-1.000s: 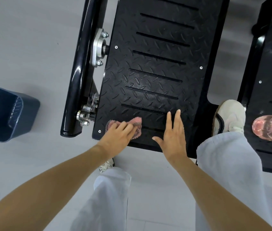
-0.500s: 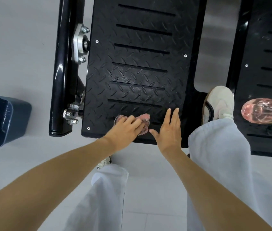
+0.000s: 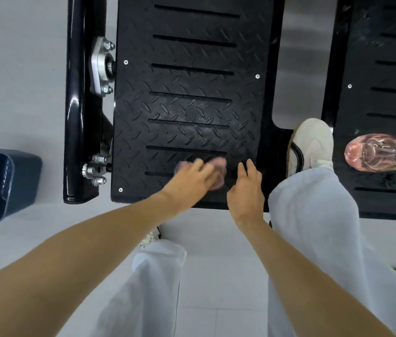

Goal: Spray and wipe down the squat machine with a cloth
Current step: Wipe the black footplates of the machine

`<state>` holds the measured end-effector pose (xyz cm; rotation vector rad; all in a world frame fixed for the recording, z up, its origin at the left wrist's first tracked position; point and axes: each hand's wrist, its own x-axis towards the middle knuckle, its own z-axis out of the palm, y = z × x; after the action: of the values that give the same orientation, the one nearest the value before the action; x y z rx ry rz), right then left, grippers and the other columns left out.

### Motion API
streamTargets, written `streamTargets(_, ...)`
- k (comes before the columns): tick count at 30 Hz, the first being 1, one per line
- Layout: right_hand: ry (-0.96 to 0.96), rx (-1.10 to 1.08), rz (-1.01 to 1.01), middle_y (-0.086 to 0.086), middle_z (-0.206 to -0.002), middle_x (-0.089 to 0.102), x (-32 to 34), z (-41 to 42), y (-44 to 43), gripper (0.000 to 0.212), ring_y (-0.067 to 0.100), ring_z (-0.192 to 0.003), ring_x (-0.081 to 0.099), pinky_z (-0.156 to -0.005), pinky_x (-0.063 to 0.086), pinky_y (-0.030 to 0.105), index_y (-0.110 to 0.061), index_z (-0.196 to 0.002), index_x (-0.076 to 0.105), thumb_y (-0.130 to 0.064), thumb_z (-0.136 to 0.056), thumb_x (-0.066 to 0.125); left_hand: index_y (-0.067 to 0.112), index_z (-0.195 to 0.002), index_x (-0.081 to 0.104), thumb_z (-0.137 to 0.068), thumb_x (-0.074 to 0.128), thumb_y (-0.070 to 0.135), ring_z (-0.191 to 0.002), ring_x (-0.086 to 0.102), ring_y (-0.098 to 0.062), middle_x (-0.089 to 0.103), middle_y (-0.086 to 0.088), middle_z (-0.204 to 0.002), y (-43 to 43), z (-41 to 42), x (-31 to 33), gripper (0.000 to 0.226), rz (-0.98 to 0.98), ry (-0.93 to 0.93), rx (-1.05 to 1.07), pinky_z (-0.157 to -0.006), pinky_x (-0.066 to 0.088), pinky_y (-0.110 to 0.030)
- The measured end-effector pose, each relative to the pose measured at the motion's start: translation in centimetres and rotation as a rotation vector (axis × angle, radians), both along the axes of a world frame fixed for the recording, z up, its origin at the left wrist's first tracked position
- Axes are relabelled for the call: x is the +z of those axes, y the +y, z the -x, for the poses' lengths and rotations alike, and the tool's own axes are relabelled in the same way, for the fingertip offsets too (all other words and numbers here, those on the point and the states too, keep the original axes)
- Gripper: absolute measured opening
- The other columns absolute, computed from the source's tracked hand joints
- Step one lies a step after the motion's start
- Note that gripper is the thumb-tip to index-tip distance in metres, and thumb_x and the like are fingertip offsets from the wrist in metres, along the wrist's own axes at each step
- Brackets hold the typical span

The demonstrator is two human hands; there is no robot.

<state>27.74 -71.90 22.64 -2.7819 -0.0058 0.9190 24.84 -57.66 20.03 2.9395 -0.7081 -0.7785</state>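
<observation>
Left hand (image 3: 189,182), fingers spread flat, presses pink cloth (image 3: 219,175) onto footplate (image 3: 192,105); right hand (image 3: 246,190) rests beside it, fingers straight.

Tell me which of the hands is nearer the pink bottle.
Right. The right hand rests on the footplate, left of the pink bottle; the left hand, on the cloth, is farther left.

A gym: black diamond-tread footplates (image 3: 192,105) of a squat machine, its bolted steel frame (image 3: 77,98), pale tiled floor (image 3: 17,69).
</observation>
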Motion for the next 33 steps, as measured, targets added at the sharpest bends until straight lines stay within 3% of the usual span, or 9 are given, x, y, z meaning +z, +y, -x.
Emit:
streamTargets(5,-0.021,-0.135,-0.057,0.005,-0.156,0.022,-0.1,-0.8,-0.7,0.053,0.020,-0.143,0.024,-0.104,0.037,0.029,-0.006,-0.146,0.034,0.003,-0.094,0.041,0.010,-0.145,0.030,-0.089,0.053,0.009,-0.110,0.040,-0.030,0.030,-0.012,-0.129,2.0,-4.3,0.1,0.061,-0.031,-0.148,-0.540,-0.079,0.047,-0.040)
streamTargets(10,-0.052,-0.147,-0.075,0.007,-0.145,0.037,-0.5,-0.8,-2.1,0.044,0.020,-0.134,0.035,-0.102,0.038,0.028,-0.006,-0.136,0.048,0.003,-0.093,0.041,0.014,-0.138,0.044,-0.077,0.068,0.017,-0.103,0.052,-0.025,0.050,-0.008,-0.119,1.4,-8.8,0.3,0.066,-0.108,-0.270,0.078,-0.063,0.048,-0.028)
streamTargets(12,-0.057,-0.170,-0.095,0.006,-0.140,0.042,-0.3,-1.0,-2.2,0.045,0.020,-0.128,0.040,-0.098,0.041,0.029,-0.006,-0.135,0.050,0.004,-0.092,0.041,0.013,-0.143,0.035,-0.080,0.064,0.014,-0.109,0.046,-0.026,0.041,-0.010,-0.127,-0.4,-7.9,0.3,0.069,-0.065,-0.189,0.167,-0.071,0.049,-0.031)
streamTargets(15,-0.051,-0.293,-0.158,0.008,-0.135,0.046,-0.1,-1.6,-2.1,0.043,0.024,-0.119,0.050,-0.096,0.046,0.033,-0.006,-0.133,0.052,0.004,-0.092,0.042,0.018,-0.142,0.036,-0.085,0.060,0.010,-0.110,0.038,-0.031,0.019,-0.011,-0.139,-2.8,-3.9,-0.4,0.062,0.040,-0.072,-0.205,-0.075,0.049,-0.043)
streamTargets(19,-0.046,-0.329,-0.131,0.010,-0.129,0.048,0.1,-2.2,-2.4,0.041,0.025,-0.112,0.054,-0.090,0.047,0.031,-0.009,-0.133,0.051,-0.001,-0.093,0.047,0.015,-0.136,0.049,-0.084,0.064,0.011,-0.106,0.042,-0.030,0.026,-0.011,-0.135,-1.9,-4.9,-1.6,0.054,0.058,-0.121,-0.714,-0.078,0.049,-0.041)
streamTargets(23,-0.051,-0.314,-0.092,0.010,-0.125,0.051,0.1,-2.3,-3.3,0.049,0.026,-0.108,0.055,-0.086,0.049,0.033,-0.014,-0.136,0.050,0.004,-0.091,0.042,0.009,-0.145,0.030,-0.086,0.059,0.014,-0.112,0.041,-0.030,0.030,-0.013,-0.130,-1.7,-10.9,-1.1,0.066,-0.100,-0.279,-0.302,-0.078,0.047,-0.039)
streamTargets(27,-0.062,-0.458,-0.136,0.011,-0.130,0.053,-0.2,-2.4,-3.9,0.056,0.026,-0.114,0.055,-0.091,0.048,0.033,-0.012,-0.139,0.044,0.009,-0.088,0.041,0.007,-0.147,0.021,-0.086,0.058,0.006,-0.121,0.038,-0.032,0.031,-0.015,-0.137,-4.1,-13.7,0.4,0.071,-0.093,-0.176,0.171,-0.085,0.046,-0.038)
streamTargets(30,-0.068,-0.505,-0.156,0.011,-0.133,0.051,-0.3,-2.7,-4.0,0.062,0.027,-0.115,0.054,-0.091,0.047,0.033,-0.013,-0.142,0.040,0.011,-0.085,0.044,0.005,-0.146,0.020,-0.087,0.054,0.007,-0.121,0.037,-0.031,0.029,-0.014,-0.139,-5.9,-11.6,0.6,0.069,-0.035,-0.124,0.183,-0.082,0.046,-0.036)
streamTargets(33,-0.080,-0.395,-0.111,0.009,-0.133,0.048,0.0,-2.6,-4.1,0.061,0.028,-0.116,0.052,-0.090,0.045,0.034,-0.015,-0.141,0.040,0.007,-0.086,0.048,0.008,-0.147,0.021,-0.091,0.050,0.010,-0.120,0.035,-0.032,0.018,-0.013,-0.148,-7.2,-6.8,0.4,0.064,0.003,-0.048,-0.038,-0.072,0.041,-0.038)
